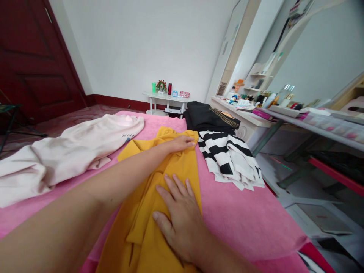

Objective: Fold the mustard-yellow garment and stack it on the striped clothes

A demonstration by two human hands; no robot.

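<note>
A mustard-yellow garment [176,163] lies lengthwise on a pink bed cover [241,220]. My left hand [182,143] reaches across to the garment's far end and rests on the cloth there, fingers closed on its edge. My right hand [178,216] lies flat on the middle of the yellow garment, fingers spread, pressing it down. My left forearm crosses the near left part of the view.
A pale pink garment [65,151] is spread at the left. A black-and-white striped garment [230,159] lies at the right, a black one [210,115] behind it. A cluttered dresser [256,113] stands right, a small white table [167,100] by the far wall, a dark red door [31,57] at the left.
</note>
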